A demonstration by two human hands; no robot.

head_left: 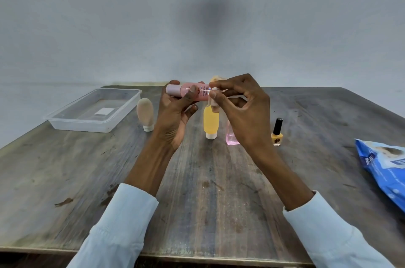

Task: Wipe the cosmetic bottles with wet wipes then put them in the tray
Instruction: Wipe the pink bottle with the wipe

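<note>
Above the middle of the worn grey wooden table (197,191), a pink translucent cylindrical bottle with a lilac cap (188,92) is held lying sideways, cap toward the left edge. It is gripped by the left hand (175,112), thumb across the front and fingers curled behind. A small folded white wet wipe (213,101) is pinched between the thumb and fingertips of the right hand (238,110) and pressed against the bottle's right end.

Near the far left corner an empty clear plastic tray (72,122) is waiting, with a beige tube on a white cap (145,114) just beside it. Behind the hands a yellow tube on a white cap (211,123), a pink square glass bottle (231,137) and a yellow nail-polish bottle with a black cap (277,133) are standing; a blue wipe packet (385,171) is lying at the right edge.

For the wiping to be done well, the bottle would best be turned slowly in the left grip while the wipe is drawn along its length, cap and base included, and a firm hold kept, since a wetted surface is likely to be slippery
</note>
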